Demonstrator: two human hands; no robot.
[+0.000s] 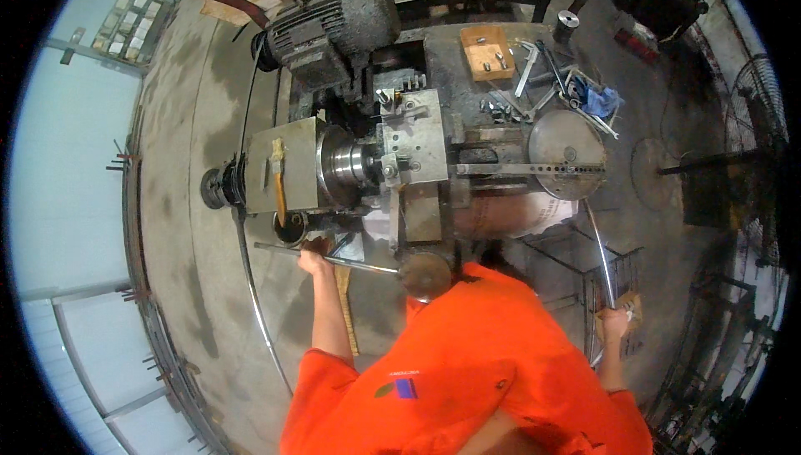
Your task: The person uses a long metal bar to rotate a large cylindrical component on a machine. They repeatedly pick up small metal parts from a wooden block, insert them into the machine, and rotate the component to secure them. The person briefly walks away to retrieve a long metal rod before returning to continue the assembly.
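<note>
My left hand (314, 258) is closed around a long metal rod (363, 267), which runs to a round disc (425, 275) at the front of a lathe-like machine. On the right, my right hand (615, 322) grips the lower end of a shiny metal lever (601, 250). That lever rises toward a large round plate (551, 139) crossed by a bar with holes (517, 169). Between my arms stands the machine's drilled metal block (425, 142), beside a bright round spindle (342, 163). A brush (279, 175) lies on the grey housing (303, 150), its wooden handle over a dark pot (292, 231).
A greasy electric motor (342, 25) sits behind the housing. Toward the back right are a wooden tray (486, 50) with small metal parts, several wrenches (546, 71), a blue cloth (601, 102) and a metal can (566, 23). A wire-like rack (576, 263) stands near my right arm.
</note>
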